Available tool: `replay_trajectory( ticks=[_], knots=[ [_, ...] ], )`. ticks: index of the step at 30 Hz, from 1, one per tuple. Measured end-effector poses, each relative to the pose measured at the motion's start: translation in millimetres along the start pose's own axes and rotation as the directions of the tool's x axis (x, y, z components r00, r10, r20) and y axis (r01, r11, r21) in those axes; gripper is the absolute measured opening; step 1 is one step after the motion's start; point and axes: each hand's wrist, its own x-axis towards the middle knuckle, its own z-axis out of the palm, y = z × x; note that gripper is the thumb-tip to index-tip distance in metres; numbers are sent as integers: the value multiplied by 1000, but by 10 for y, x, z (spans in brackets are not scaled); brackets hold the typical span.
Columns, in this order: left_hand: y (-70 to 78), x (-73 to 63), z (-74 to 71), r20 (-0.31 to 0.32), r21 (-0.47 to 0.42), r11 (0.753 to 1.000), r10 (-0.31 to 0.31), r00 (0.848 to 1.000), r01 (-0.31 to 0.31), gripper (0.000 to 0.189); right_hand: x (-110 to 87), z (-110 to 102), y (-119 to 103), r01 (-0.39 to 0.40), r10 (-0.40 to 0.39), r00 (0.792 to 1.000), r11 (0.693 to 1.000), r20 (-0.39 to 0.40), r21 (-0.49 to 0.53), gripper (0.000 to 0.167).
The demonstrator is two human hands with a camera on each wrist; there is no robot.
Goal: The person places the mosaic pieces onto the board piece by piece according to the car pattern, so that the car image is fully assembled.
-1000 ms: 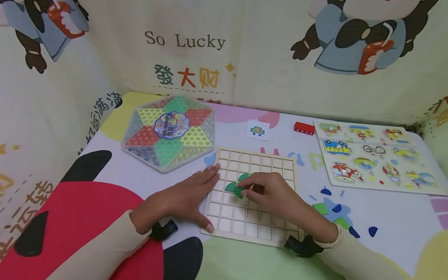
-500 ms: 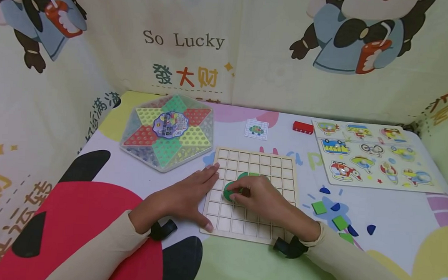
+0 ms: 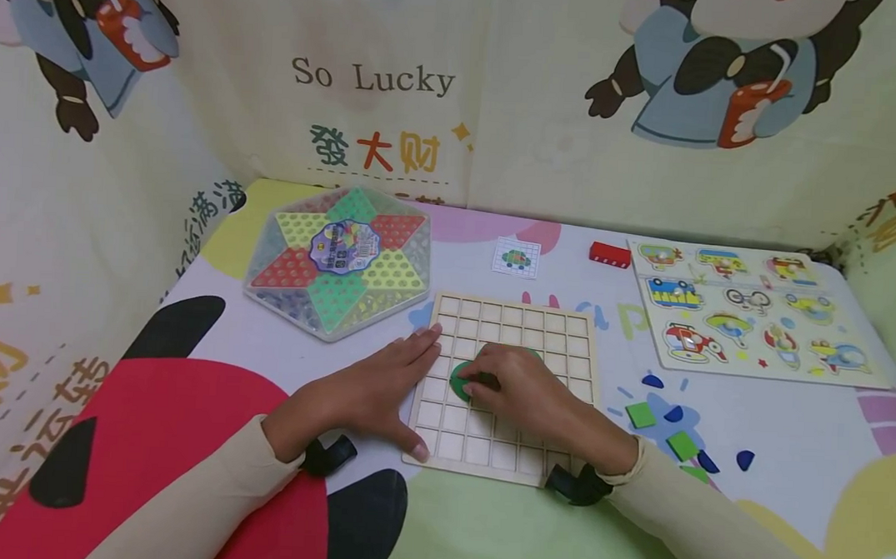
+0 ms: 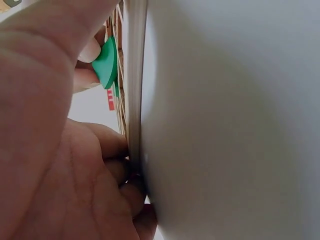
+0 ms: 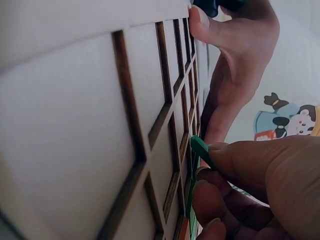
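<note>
A wooden grid board (image 3: 440,450) with pale square cells lies in front of me. My left hand (image 3: 376,389) rests along its left edge, fingers extended and thumb at the near corner. Over the left-middle cells, my right hand (image 3: 526,387) pinches a small green tile (image 3: 458,383) between thumb and fingers. In the left wrist view this green tile (image 4: 106,64) shows a curved edge and stands tilted at the grid. The right wrist view has its thin side (image 5: 201,150) under the thumb. Other green pieces (image 3: 536,353) on the board are mostly hidden by the right hand.
Right of the board lie loose green squares (image 3: 641,415) and dark blue half-discs (image 3: 745,460). Behind are a small card (image 3: 516,257) with a green car picture, a red block (image 3: 610,254), a vehicle picture board (image 3: 760,360) and a hexagonal star game board (image 3: 335,279).
Since a second ago my right hand has shifted left and slightly down over the grid with a green tile. Its arm now uncovers another green square. My left hand stays put.
</note>
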Motion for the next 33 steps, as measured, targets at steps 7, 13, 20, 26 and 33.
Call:
replay_trajectory(
  ticks=[7,13,20,26,33],
  knots=[
    [5,12,-4,10,-3,1000,-17,1000,17,130,20,6,5,16,-15,1000,999,22,-31,11],
    [10,11,-9,3,-5,1000,-11,1000,11,130,26,19,-26,-15,15,1000,1000,10,-23,14],
    [9,16,-10,-1,-2,1000,-16,1000,16,130,45,63,-50,-61,62,998,997,31,-36,20],
    [13,20,-12,-2,-1,1000,-20,1000,20,130,43,64,-50,-70,72,996,997,43,-44,21],
    [12,18,-17,-3,-5,1000,-17,1000,17,130,47,70,-60,-94,96,995,994,32,-61,14]
  ],
)
